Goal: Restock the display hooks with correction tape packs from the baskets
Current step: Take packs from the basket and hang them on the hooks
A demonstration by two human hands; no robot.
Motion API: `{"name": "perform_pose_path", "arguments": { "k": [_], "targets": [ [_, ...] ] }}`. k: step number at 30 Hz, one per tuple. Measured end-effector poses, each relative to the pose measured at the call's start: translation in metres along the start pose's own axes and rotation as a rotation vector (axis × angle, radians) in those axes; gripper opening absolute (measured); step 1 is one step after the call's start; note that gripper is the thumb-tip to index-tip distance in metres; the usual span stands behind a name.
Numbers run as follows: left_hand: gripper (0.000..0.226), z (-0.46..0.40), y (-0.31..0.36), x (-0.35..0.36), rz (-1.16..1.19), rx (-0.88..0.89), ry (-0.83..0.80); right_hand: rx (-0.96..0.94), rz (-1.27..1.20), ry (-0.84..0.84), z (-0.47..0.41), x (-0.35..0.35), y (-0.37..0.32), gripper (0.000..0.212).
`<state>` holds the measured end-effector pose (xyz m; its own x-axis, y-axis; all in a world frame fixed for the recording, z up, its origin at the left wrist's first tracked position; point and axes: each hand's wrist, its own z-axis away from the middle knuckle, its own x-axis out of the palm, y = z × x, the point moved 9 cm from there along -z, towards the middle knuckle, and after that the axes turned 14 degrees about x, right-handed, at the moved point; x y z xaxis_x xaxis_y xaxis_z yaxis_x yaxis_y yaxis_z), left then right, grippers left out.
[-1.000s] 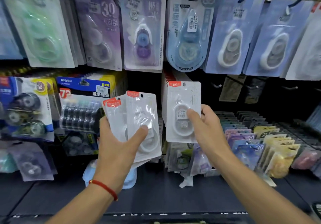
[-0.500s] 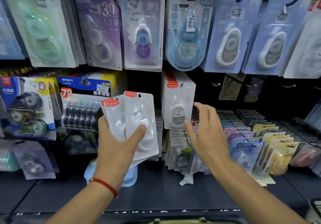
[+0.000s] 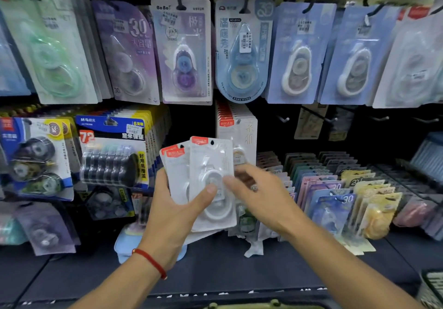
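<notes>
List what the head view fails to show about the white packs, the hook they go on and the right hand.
- Pack count: the fanned white packs overlap in the left hand, so the number behind the front one is hidden.
- Hook: the hung white packs cover it; free room is unknown.
- Right hand: motion blur hides whether the fingers touch the front pack.
- Basket: cut off by the bottom edge.

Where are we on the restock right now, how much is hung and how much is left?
Done: a row of white packs already hangs on the middle hook. In hand: the left hand grips a fan of several more white packs, and the right hand reaches for the front one. Left: those packs; bare hooks show to the right.
</notes>
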<state>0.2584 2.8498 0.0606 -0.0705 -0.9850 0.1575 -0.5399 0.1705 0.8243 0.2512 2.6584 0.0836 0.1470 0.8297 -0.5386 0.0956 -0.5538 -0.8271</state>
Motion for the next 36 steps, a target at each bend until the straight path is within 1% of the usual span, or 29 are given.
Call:
{"name": "perform_pose_path", "arguments": {
  "k": [1,2,4,5,7,10,12,15,20,22,24,25,26,28,29,30,31,32,33,34,35,36],
  "targets": [
    [0.081,0.002,-0.003,0.006,0.039,-0.025,-0.009,0.029,-0.044,-0.069,0.001,0.005,0.002,0.041],
    [0.085,0.004,-0.004,0.011,0.064,-0.045,-0.012,0.045,-0.08,-0.104,0.003,0.005,0.005,0.035],
    [0.089,0.007,-0.008,0.02,0.103,-0.081,-0.019,0.095,-0.214,-0.113,0.005,-0.003,0.013,0.03],
    [0.085,0.008,-0.011,0.024,0.125,-0.102,-0.025,0.123,-0.306,-0.097,0.006,-0.01,0.018,0.031],
    [0.072,0.01,-0.016,0.03,0.156,-0.144,-0.05,0.153,-0.431,0.004,0.007,-0.031,0.027,0.032],
    [0.068,0.009,-0.018,0.031,0.11,-0.138,-0.06,0.133,-0.472,0.224,0.008,-0.07,0.04,0.029],
    [0.07,0.008,-0.015,0.029,0.063,-0.106,-0.031,0.104,-0.494,0.315,0.007,-0.089,0.046,0.021],
    [0.069,0.008,-0.015,0.026,0.034,-0.089,0.008,0.078,-0.513,0.355,0.002,-0.102,0.053,0.015],
    [0.065,0.006,-0.014,0.021,0.018,-0.064,0.021,0.077,-0.549,0.37,-0.002,-0.103,0.054,0.018],
    [0.067,0.005,-0.012,0.019,0.017,-0.05,0.031,0.091,-0.559,0.39,-0.004,-0.104,0.056,0.018],
    [0.064,0.004,-0.011,0.018,0.012,-0.039,0.042,0.128,-0.555,0.425,-0.004,-0.106,0.059,0.022],
    [0.062,0.004,-0.011,0.018,0.012,-0.036,0.044,0.159,-0.525,0.445,-0.004,-0.106,0.06,0.029],
    [0.06,0.004,-0.011,0.018,0.011,-0.033,0.046,0.196,-0.459,0.46,-0.004,-0.107,0.062,0.041],
    [0.06,0.005,-0.011,0.019,-0.002,-0.031,0.044,0.301,-0.23,0.479,-0.004,-0.106,0.07,0.068],
    [0.06,0.005,-0.011,0.021,-0.01,-0.031,0.04,0.328,-0.134,0.49,-0.003,-0.105,0.072,0.071],
    [0.06,0.005,-0.011,0.022,-0.014,-0.032,0.037,0.32,-0.101,0.501,-0.001,-0.104,0.071,0.065],
    [0.06,0.005,-0.011,0.023,-0.016,-0.033,0.039,0.296,-0.113,0.494,0.0,-0.102,0.067,0.053],
    [0.059,0.006,-0.012,0.024,-0.013,-0.035,0.041,0.258,-0.159,0.45,-0.001,-0.098,0.063,0.039],
    [0.06,0.006,-0.012,0.026,-0.011,-0.037,0.04,0.226,-0.217,0.361,-0.003,-0.089,0.059,0.025],
    [0.061,0.006,-0.013,0.03,-0.012,-0.041,0.035,0.201,-0.268,0.234,-0.005,-0.076,0.056,0.016],
    [0.062,0.005,-0.013,0.034,-0.013,-0.045,0.029,0.182,-0.302,0.096,-0.005,-0.06,0.05,0.013],
    [0.064,0.005,-0.013,0.039,-0.009,-0.049,0.022,0.158,-0.301,-0.017,-0.002,-0.045,0.044,0.017]
  ]
}}
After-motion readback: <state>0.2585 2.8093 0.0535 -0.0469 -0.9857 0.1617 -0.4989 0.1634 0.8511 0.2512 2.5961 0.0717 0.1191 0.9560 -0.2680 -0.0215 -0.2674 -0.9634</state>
